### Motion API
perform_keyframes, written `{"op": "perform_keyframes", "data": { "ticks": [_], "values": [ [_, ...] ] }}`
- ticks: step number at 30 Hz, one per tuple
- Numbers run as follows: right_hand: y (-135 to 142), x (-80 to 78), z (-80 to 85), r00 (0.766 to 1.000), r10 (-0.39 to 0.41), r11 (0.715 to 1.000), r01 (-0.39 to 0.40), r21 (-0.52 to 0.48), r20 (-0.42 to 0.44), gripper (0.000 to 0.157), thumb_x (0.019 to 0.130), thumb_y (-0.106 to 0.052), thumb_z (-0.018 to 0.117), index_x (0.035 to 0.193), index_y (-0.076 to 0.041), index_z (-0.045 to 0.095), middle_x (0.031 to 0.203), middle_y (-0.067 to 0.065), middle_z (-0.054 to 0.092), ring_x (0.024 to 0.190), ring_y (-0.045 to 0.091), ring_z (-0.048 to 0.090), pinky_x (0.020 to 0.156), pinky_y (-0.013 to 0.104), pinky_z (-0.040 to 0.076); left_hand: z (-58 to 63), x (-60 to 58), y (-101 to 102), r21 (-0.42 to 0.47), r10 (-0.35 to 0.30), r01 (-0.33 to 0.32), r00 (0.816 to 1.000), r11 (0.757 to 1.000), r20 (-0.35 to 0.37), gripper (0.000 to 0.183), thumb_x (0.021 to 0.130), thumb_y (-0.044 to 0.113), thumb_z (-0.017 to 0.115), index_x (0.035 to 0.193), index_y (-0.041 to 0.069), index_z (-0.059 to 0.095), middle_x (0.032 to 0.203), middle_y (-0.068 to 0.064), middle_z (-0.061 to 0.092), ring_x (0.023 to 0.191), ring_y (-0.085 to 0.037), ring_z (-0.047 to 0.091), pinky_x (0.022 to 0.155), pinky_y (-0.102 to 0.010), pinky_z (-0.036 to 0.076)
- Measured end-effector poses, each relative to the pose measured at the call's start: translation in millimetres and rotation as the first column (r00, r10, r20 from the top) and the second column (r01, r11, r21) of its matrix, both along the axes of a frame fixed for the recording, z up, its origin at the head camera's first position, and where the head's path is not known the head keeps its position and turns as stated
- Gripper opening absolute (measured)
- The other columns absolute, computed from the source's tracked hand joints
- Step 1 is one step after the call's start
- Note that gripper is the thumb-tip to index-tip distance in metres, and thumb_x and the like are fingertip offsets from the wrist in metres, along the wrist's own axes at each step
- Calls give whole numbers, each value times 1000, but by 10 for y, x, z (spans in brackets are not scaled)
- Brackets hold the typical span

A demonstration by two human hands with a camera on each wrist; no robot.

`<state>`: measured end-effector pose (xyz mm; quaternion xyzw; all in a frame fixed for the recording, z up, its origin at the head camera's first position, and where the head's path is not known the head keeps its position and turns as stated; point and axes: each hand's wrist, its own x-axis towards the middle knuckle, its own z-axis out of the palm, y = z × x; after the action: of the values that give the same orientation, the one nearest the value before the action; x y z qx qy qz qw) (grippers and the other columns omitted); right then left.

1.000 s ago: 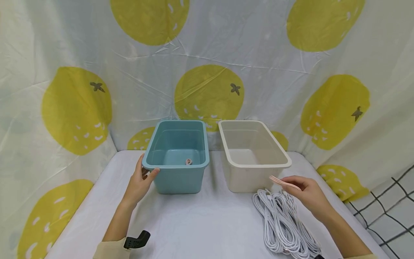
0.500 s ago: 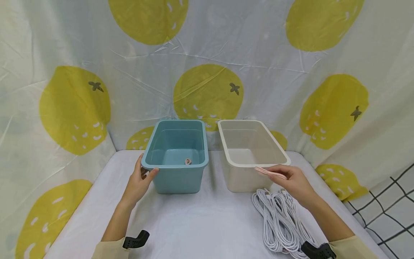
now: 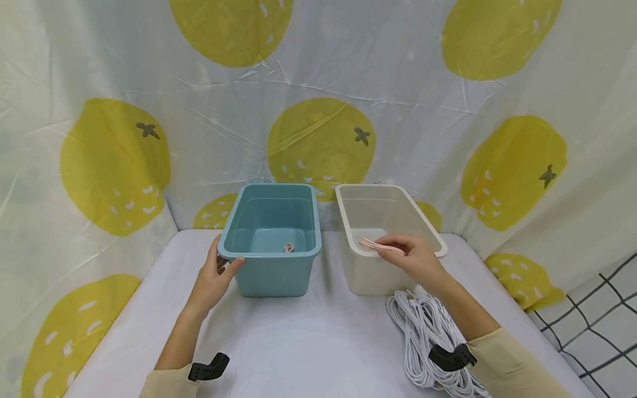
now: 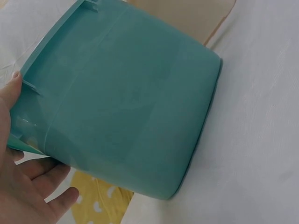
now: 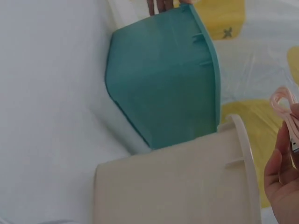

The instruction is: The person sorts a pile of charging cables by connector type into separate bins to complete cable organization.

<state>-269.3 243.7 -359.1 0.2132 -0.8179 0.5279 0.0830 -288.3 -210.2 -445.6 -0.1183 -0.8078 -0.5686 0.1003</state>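
Observation:
My left hand [image 3: 211, 287] grips the front left corner of a teal plastic bin [image 3: 273, 279], thumb on the rim and fingers at its side. Inside that bin lies a small coiled pink cable [image 3: 288, 248]. My right hand [image 3: 418, 262] pinches a folded pink USB cable [image 3: 373, 244] above the front rim of a beige bin [image 3: 368, 279]. In the right wrist view the cable's looped end [image 5: 279, 100] sticks up beyond the fingers, and a metal USB plug [image 5: 295, 147] shows near the palm.
Several bundled white cables [image 3: 423, 337] lie on the white-covered table [image 3: 298, 348], under my right forearm. The bins stand side by side with a narrow gap. A lemon-print curtain [image 3: 318, 138] hangs close behind. Black wire mesh [image 3: 597, 326] is at the far right.
My right hand has moved left and up with the pink cable, from over the white cables to over the beige bin's front rim. My left hand stays on the teal bin.

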Motion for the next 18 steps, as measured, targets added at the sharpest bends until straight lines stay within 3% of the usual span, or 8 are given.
{"op": "perform_keyframes", "data": {
  "ticks": [8, 13, 18],
  "values": [
    [-342, -222, 102, 999, -16, 999, 17, 49, -36, 21, 94, -11, 78, 113, -1, 78, 102, 9, 74, 89, 17, 63, 69, 23, 53, -18, -13, -31, 2, -9, 9, 1000, 1000, 5, 88, 105, 34, 65, 168, 21, 4, 165, -19, 29, 149, -42, 30, 116, -64, 27],
    [-513, -364, 127, 1000, 18, 999, -17, 41, -25, 23, 95, -13, 77, 114, 0, 77, 102, 8, 75, 89, 18, 64, 71, 23, 54, -14, -21, -20, -3, -8, 8, 1000, 1000, -8, 88, 105, 34, 65, 168, 21, 5, 165, -19, 29, 149, -42, 31, 116, -65, 26],
    [-716, -501, 136, 998, 63, 998, -63, 1, 20, 23, 96, -15, 76, 115, -1, 77, 94, 7, 72, 77, 16, 57, 61, 24, 47, 6, 1, 1, -6, -1, 1, 1000, 1000, -6, 88, 104, 35, 65, 168, 23, 5, 165, -19, 31, 148, -43, 32, 115, -66, 27]
  ]
}}
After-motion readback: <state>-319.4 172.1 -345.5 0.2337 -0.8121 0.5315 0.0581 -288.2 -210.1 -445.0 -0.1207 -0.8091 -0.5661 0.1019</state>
